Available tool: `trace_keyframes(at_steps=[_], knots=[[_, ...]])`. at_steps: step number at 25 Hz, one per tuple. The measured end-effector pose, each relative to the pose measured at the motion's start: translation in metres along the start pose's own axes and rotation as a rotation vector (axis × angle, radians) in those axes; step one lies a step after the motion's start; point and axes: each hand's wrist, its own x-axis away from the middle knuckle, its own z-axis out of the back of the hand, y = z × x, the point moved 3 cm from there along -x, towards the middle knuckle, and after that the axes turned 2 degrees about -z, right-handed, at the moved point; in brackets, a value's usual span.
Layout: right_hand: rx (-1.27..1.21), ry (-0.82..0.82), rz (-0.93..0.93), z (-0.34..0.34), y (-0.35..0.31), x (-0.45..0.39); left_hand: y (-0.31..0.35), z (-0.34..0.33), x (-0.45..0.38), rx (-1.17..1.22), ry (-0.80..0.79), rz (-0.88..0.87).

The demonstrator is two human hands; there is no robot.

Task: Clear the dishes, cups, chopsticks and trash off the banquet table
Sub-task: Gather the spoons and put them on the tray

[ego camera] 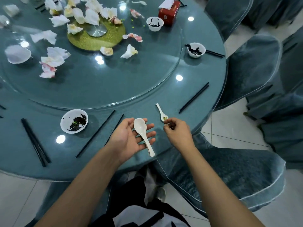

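Observation:
My left hand (131,138) lies palm up over the table's near edge, fingers straight, carrying a white ceramic spoon (142,133). A second handle shows just under it. My right hand (177,134) pinches the bowl end of another white spoon (161,112), which has green scraps in it; its handle points away over the table. A white bowl (74,121) with dark leftovers stands left of my hands. Loose black chopsticks (95,134) lie beside that bowl.
Two more dirty bowls (196,49) (155,23) stand at the right. More chopsticks (194,97) (35,142) lie along the table edge. Crumpled tissues (54,61) cover the glass turntable (98,89). A red tissue box (168,13) sits far right. Covered chairs (229,177) crowd the right side.

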Motion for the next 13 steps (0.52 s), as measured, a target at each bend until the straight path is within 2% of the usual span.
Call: trace_keyframes(at_steps=[13], knots=[[0.137,-0.19,-0.164,-0.065,-0.011,-0.092,0.039,0.014,-0.053,-0.02,-0.005,0.083]])
